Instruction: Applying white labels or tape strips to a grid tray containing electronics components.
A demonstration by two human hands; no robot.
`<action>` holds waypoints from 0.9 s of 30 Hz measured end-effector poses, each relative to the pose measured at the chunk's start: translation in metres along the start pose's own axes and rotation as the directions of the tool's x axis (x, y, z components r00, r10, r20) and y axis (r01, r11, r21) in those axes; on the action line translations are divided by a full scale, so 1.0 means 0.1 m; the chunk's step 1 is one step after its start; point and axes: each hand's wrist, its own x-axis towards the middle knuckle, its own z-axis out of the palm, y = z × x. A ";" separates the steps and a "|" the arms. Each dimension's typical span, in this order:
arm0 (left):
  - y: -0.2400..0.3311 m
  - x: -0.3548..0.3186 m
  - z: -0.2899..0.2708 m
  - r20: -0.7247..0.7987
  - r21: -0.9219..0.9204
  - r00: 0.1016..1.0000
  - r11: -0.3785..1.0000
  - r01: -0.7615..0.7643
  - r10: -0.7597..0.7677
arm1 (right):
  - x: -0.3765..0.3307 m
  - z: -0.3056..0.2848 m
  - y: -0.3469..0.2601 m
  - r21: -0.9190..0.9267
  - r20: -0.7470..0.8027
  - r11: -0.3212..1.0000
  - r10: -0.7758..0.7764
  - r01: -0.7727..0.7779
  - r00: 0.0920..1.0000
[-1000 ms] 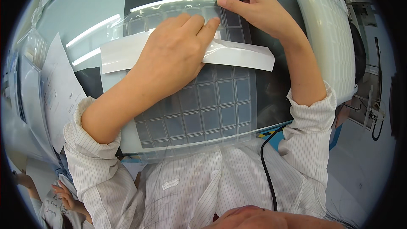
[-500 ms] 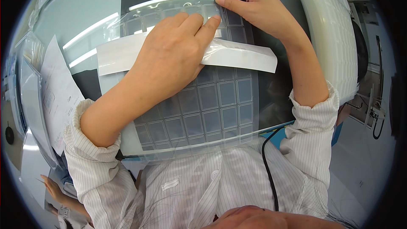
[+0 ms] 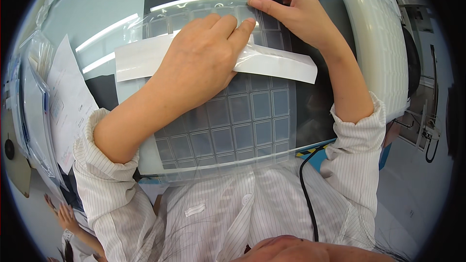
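Note:
A clear plastic tray [image 3: 242, 121] with a grid of square pockets lies on a black mat [image 3: 320, 102] in front of me. A white paper strip [image 3: 281, 65] runs across the tray's upper half. My left hand [image 3: 199, 63] lies flat on the strip and tray, fingers together, pressing them down. My right hand [image 3: 291, 9] is at the tray's far edge, thumb and fingers pinched on something small there; what it pinches is hidden by the fingers.
A stack of white trays [image 3: 383, 48] stands at the right. Papers in clear sleeves [image 3: 58, 106] lie at the left. A black cable [image 3: 306, 189] hangs down my front. Another person's hand [image 3: 65, 216] shows at the lower left.
Both hands stay in nearly the same places. My right hand's fingers have shifted slightly at the tray's far edge. The other person's hand at lower left has moved.

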 end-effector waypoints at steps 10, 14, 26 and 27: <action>-0.04 0.02 0.04 -0.061 0.079 0.995 0.994 -0.074 0.079 | -0.01 0.08 -0.09 0.174 0.025 0.979 0.106 -0.109 0.994; -0.03 0.03 0.01 -0.099 0.037 0.991 0.996 -0.083 0.087 | -0.03 0.10 -0.11 -0.331 -0.086 0.941 -0.100 0.067 0.991; 0.00 -0.10 -0.18 -0.296 0.259 0.952 0.966 -0.002 0.081 | -0.64 -0.07 -0.78 0.004 0.100 1.000 -0.001 0.001 0.995; 0.00 -0.11 -0.19 -0.299 0.260 0.951 0.966 -0.001 0.082 | -0.66 -0.06 -0.78 0.035 0.041 0.999 0.009 -0.010 0.999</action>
